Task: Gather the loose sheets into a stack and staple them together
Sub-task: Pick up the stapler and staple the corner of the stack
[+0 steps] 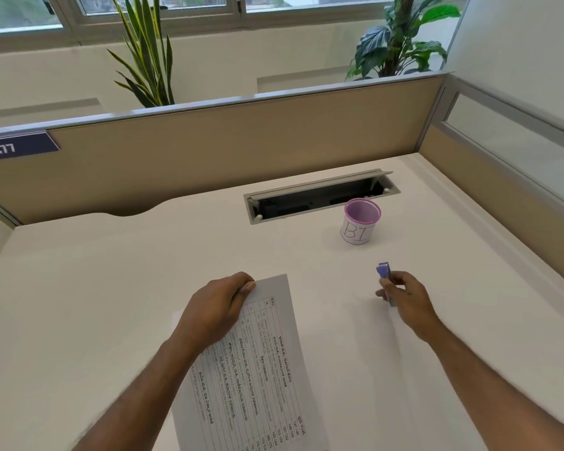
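Note:
A stack of printed sheets (267,369) with table text lies lengthwise near the front middle of the white desk (111,288). My left hand (215,310) grips the stack at its far left corner, thumb on top. To the right, my right hand (404,297) holds a small purple stapler (385,275) upright just above the desk, apart from the paper. How many sheets are in the stack cannot be made out.
A purple mesh cup (360,221) with a white label stands behind the right hand. An open cable tray slot (319,196) is cut into the desk further back. Beige partition walls (241,148) close the desk at the back and right.

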